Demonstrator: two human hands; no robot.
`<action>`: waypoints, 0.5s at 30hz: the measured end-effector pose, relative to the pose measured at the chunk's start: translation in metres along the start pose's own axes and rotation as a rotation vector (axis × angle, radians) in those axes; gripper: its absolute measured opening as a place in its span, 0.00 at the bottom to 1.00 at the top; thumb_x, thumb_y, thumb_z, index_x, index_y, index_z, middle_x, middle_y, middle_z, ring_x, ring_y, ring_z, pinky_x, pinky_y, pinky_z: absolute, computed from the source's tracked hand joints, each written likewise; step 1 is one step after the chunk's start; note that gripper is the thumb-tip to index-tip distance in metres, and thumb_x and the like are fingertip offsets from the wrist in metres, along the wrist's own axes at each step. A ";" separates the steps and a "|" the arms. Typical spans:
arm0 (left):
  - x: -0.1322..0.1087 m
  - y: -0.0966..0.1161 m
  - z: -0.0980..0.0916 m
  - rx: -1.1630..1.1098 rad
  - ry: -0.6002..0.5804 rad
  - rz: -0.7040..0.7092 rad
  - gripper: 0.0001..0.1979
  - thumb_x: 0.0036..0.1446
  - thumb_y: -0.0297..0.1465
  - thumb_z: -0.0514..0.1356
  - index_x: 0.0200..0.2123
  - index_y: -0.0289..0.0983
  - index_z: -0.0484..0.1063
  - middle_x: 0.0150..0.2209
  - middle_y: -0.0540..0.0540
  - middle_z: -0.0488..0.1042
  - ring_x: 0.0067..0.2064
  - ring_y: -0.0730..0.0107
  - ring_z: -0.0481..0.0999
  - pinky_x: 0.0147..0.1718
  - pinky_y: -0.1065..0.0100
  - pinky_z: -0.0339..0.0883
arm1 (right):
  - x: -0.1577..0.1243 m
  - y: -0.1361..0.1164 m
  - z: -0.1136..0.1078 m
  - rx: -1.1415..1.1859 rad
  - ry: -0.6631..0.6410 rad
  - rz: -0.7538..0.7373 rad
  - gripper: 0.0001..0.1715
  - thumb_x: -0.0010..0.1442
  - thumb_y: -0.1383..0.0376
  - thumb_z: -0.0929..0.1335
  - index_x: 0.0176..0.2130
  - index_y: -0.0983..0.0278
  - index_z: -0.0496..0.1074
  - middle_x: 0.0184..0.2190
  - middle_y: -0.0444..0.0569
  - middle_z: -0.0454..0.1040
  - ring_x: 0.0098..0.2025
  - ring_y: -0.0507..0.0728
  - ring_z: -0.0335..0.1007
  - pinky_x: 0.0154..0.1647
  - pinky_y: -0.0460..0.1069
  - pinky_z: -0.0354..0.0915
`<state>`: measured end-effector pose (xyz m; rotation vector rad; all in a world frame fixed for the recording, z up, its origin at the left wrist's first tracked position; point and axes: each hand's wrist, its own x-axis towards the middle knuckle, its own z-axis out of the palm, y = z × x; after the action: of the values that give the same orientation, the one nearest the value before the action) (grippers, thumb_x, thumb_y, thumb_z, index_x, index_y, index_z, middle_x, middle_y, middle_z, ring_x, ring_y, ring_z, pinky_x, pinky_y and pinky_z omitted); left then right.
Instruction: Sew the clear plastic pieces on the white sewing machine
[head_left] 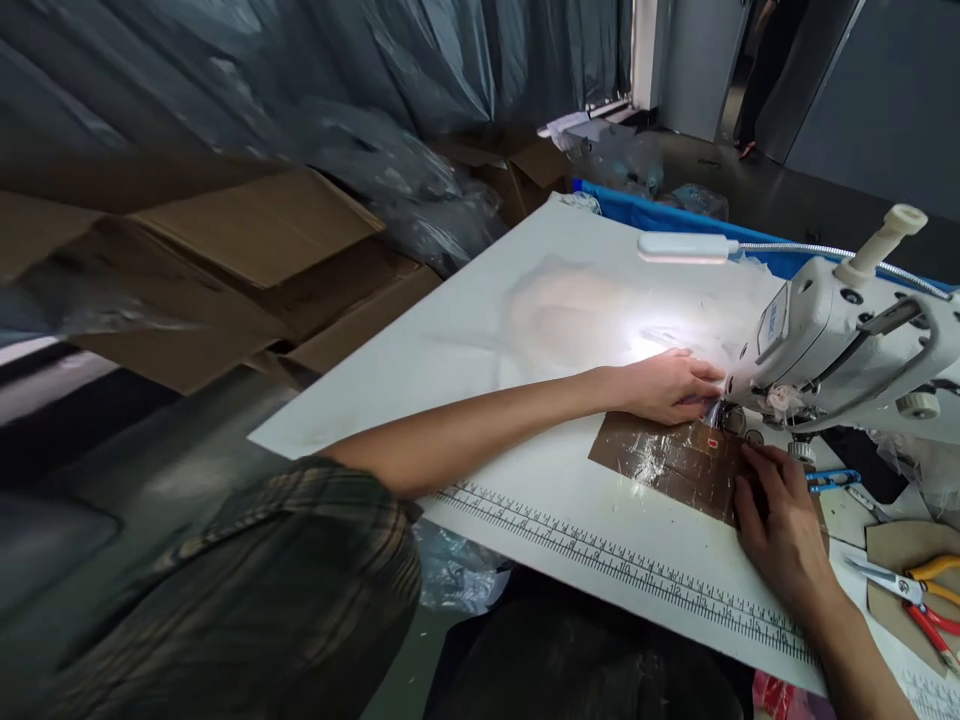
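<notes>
A white sewing machine [795,340] stands at the right of the table, its needle area lit by a lamp. My left hand [664,388] lies palm down just left of the presser foot, fingers stretched out and their tips close to the needle. Any small piece under those fingertips is hard to make out. A shiny brown plate [660,460], scratched and taped, covers the machine bed below. Resting on its right part, my right hand [784,515] has bent fingers, with the thumb apart from the forefinger. No thing shows between them.
Blue thread snips [834,480] lie right of the machine's needle. Scissors [889,580] and pliers with red and yellow handles sit at the table's right. A printed ruler [622,565] runs along the front edge. Cardboard boxes [262,240] stand left; a person's leg [761,90] shows behind.
</notes>
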<state>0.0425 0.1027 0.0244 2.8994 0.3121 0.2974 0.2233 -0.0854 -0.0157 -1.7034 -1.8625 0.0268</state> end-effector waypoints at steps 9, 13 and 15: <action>0.081 -0.029 -0.031 0.226 0.074 -0.342 0.16 0.67 0.33 0.49 0.38 0.31 0.75 0.42 0.46 0.77 0.44 0.68 0.78 0.41 0.73 0.68 | -0.006 0.012 0.023 0.002 0.086 -0.132 0.23 0.68 0.62 0.60 0.60 0.58 0.64 0.52 0.59 0.67 0.49 0.62 0.72 0.46 0.60 0.76; 0.101 -0.039 -0.024 0.250 0.055 -0.459 0.12 0.65 0.34 0.53 0.38 0.33 0.74 0.39 0.48 0.76 0.40 0.73 0.77 0.35 0.75 0.67 | -0.005 0.016 0.024 0.001 0.110 -0.181 0.23 0.68 0.62 0.60 0.60 0.59 0.63 0.51 0.59 0.69 0.49 0.63 0.72 0.43 0.59 0.77; 0.105 -0.044 -0.024 0.236 0.046 -0.478 0.09 0.63 0.33 0.57 0.41 0.33 0.73 0.44 0.44 0.75 0.45 0.67 0.77 0.40 0.71 0.69 | -0.004 0.017 0.023 0.006 0.097 -0.201 0.23 0.68 0.63 0.60 0.61 0.59 0.63 0.50 0.58 0.69 0.48 0.62 0.73 0.43 0.57 0.77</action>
<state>0.1300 0.1732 0.0558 2.9181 1.0899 0.2573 0.2279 -0.0772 -0.0426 -1.4790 -1.9486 -0.1284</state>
